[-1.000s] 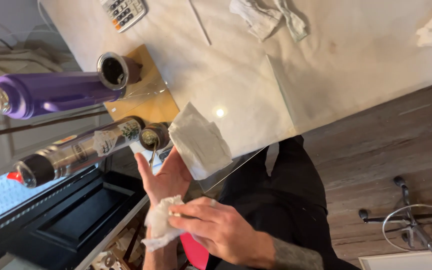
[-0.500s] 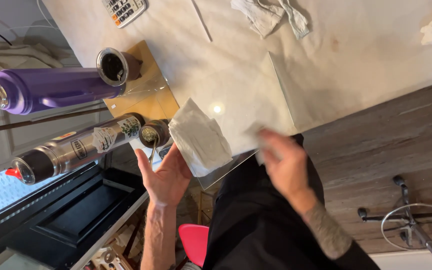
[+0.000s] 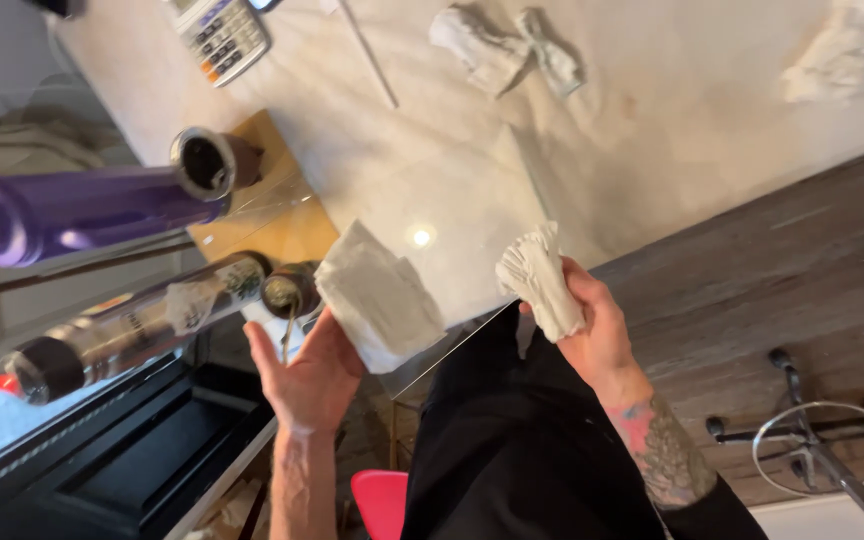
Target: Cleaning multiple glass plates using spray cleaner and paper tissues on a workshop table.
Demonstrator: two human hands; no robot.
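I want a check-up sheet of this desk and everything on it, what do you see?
Surface: pale marble counter, with a wooden board at its edge.
Job's things: folded white cloth and a small dark-rimmed jar at the left hand; crumpled white cloth in the right hand.
Clutter: purple bottle, clear bottle, calculator, thin stick, more crumpled wipes.
Hands: left open, palm up; right shut on its cloth.
Cables: nothing seen.
Surroundings: wood floor, metal stool base, something red below.
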